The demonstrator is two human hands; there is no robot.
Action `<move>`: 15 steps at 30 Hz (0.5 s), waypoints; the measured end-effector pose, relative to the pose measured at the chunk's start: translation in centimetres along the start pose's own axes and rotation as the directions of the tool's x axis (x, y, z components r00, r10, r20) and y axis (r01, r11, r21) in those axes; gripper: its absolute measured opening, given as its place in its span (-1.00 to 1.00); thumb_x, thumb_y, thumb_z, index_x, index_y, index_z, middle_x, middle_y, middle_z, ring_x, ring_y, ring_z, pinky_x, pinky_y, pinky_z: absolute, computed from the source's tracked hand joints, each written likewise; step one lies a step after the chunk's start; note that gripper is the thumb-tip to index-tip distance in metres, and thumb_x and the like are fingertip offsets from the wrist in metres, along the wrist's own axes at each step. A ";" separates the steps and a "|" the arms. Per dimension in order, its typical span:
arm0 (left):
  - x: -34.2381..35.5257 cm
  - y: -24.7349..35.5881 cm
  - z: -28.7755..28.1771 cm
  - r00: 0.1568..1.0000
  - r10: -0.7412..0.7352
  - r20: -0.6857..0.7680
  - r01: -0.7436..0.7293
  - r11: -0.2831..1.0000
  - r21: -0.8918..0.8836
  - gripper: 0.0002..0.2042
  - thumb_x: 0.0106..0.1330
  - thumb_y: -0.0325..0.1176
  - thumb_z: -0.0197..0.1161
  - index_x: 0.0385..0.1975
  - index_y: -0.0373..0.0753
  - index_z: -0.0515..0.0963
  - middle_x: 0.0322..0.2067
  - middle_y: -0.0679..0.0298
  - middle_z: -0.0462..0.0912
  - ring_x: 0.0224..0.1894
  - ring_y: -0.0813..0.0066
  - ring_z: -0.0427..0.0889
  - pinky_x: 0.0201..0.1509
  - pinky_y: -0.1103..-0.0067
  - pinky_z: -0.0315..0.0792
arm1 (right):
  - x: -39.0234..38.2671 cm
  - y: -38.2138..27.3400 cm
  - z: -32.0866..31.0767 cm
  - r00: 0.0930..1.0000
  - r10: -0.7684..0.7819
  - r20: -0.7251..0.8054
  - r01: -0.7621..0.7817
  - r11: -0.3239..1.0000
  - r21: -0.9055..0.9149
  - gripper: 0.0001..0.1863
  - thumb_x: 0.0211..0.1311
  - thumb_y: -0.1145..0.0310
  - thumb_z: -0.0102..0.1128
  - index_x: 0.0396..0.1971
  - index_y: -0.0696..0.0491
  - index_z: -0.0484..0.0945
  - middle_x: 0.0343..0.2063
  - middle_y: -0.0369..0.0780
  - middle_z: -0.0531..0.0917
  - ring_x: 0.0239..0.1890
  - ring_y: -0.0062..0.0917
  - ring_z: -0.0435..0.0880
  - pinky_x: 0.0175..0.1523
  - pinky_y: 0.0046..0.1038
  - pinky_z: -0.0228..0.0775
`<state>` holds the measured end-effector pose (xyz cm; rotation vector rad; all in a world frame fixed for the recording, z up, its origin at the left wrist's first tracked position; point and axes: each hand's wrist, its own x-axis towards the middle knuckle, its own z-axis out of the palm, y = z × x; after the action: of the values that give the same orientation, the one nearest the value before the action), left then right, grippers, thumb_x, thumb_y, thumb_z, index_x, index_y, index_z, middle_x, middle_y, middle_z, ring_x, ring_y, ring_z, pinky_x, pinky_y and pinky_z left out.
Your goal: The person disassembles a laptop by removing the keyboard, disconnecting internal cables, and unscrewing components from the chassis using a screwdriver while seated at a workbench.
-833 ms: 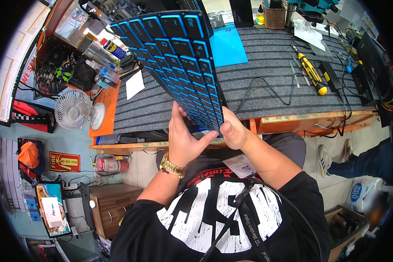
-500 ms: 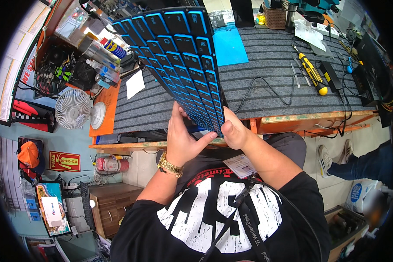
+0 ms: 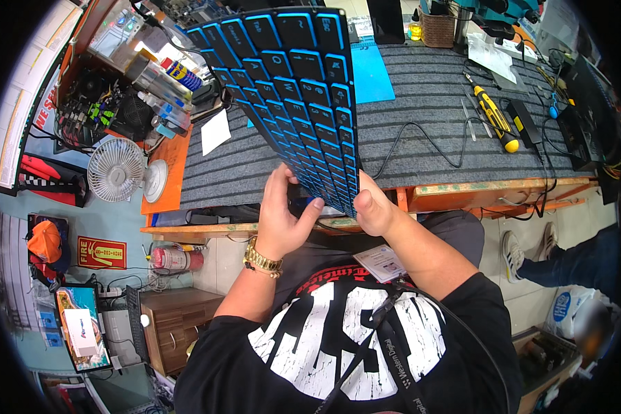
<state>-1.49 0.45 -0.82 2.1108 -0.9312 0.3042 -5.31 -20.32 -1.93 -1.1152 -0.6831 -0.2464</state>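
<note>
A thin laptop keyboard [image 3: 298,103] with black keys and bright blue edging stands steeply tilted in front of me, its near end low between my hands. My right hand [image 3: 375,208] is closed on its lower right edge, thumb at the front; the fingers behind are hidden. Beside the lower left edge is my left hand [image 3: 281,219], wearing a gold watch [image 3: 263,261]. Its thumb and fingers are spread apart, the fingertips close to the keyboard's edge; whether they touch it is unclear.
Under the keyboard lies a grey striped bench mat [image 3: 421,96]. To the right are a yellow-black screwdriver [image 3: 493,114], a black power adapter [image 3: 524,121] and a looping cable [image 3: 428,152]. A white fan [image 3: 116,170] stands at the left. Another person's leg [image 3: 566,263] shows at the right.
My left thumb has come off the keyboard's face and moved left, opening away from the lower edge. The keyboard has shifted slightly right, still in my right hand.
</note>
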 end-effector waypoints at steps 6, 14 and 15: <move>0.2 0.0 -0.1 0.999 -0.031 -0.030 0.029 0.998 -0.054 -0.51 0.32 -0.49 0.43 0.24 -0.38 0.52 -0.08 0.06 0.60 0.00 0.09 0.60 0.22 0.32 0.50 | 0.1 -0.1 0.0 1.000 -0.002 0.000 0.002 1.000 0.000 0.22 0.52 -0.64 -0.14 0.49 0.38 0.40 0.29 0.05 0.65 0.38 -0.24 0.65 0.51 -0.22 0.41; 0.2 -0.4 -0.3 0.995 -0.104 -0.013 0.101 0.986 -0.136 -0.58 0.34 -0.49 0.41 0.19 -0.38 0.55 -0.12 0.08 0.62 -0.03 0.10 0.62 0.19 0.33 0.52 | 0.1 0.2 0.0 1.000 -0.010 0.005 0.010 1.000 0.000 0.21 0.52 -0.63 -0.13 0.49 0.37 0.41 0.29 0.06 0.65 0.38 -0.23 0.65 0.51 -0.22 0.41; 0.3 -0.3 -0.3 0.996 -0.084 -0.016 0.082 0.990 -0.118 -0.57 0.34 -0.48 0.42 0.19 -0.38 0.55 -0.12 0.08 0.62 -0.03 0.10 0.62 0.18 0.33 0.52 | 0.1 0.2 0.0 1.000 -0.011 0.005 0.011 1.000 0.000 0.21 0.53 -0.63 -0.13 0.49 0.37 0.40 0.29 0.06 0.65 0.38 -0.23 0.65 0.51 -0.22 0.41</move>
<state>-1.04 0.66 -0.70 2.0287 -0.8263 0.2235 -5.13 -20.26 -2.07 -1.1124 -0.6939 -0.2532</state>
